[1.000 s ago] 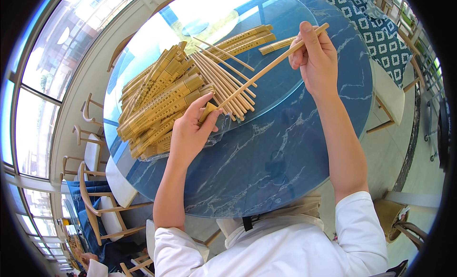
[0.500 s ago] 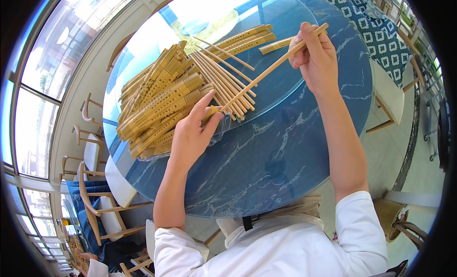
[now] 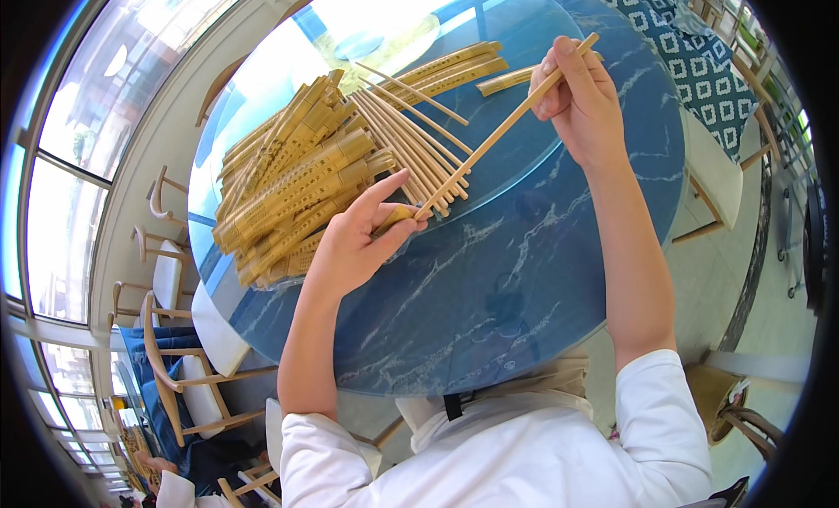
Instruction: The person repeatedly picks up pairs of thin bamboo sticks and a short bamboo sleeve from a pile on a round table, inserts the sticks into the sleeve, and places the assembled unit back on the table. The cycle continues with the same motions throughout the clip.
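Between my two hands a pale wooden chopstick (image 3: 502, 130), perhaps a pair lying together, slants across. My right hand (image 3: 578, 106) pinches its upper end, fingers closed. At its lower end, my left hand (image 3: 350, 246) grips a short visible part of a gold paper chopstick sleeve (image 3: 395, 217), the index finger stretched out; whether the tip is inside the sleeve I cannot tell. Just beyond my left hand lies a heap of gold printed sleeves (image 3: 293, 180). Bare chopsticks (image 3: 406, 145) fan out to the right of the heap.
Everything lies on a round blue marbled table (image 3: 489, 316) with a glass turntable (image 3: 516, 186). Several gold sleeves (image 3: 450, 69) lie farther back, another (image 3: 507, 82) behind my right hand. Wooden chairs (image 3: 188, 373) stand at left; a patterned cloth (image 3: 669, 62) hangs at upper right.
My left hand has shifted slightly right with the sleeve, toward the chopstick's lower end. The chopstick's lower tip has moved a little right and down; my right hand has barely moved.
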The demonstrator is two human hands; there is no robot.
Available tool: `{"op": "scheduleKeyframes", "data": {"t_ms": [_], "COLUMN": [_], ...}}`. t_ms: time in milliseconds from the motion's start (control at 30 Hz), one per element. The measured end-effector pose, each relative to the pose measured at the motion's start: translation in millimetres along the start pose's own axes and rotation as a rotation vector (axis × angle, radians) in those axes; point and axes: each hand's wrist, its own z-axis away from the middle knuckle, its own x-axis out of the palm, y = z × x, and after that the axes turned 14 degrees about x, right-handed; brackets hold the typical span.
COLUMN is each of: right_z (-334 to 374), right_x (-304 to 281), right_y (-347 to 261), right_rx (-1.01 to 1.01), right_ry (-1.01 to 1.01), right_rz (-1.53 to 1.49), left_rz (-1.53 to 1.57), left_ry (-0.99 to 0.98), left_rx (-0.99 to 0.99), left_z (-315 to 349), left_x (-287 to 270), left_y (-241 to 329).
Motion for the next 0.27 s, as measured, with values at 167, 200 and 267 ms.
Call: {"op": "scheduleKeyframes", "data": {"t_ms": [167,200,267], "right_z": [0.4,-0.7,-1.8], "right_x": [4.0,-0.5,-4.3], "right_y": [-1.7,-0.1,-1.6], "right_rx": [-0.027,-0.032,-0.055], "right_ry": [-0.001,-0.009,-0.048], "right_rz": [0.009,0.019,0.050], "left_rz": [0.117,0.133,0.242], "left_ry": [0.034,0.037,0.047], "left_rx": [-0.013,-0.028,-0.074], "left_z": [0.1,-0.6,-2.4], "left_x": [-6.4,-8.8,-13.1], "left_y": [2.2,2.3,2.7]}}
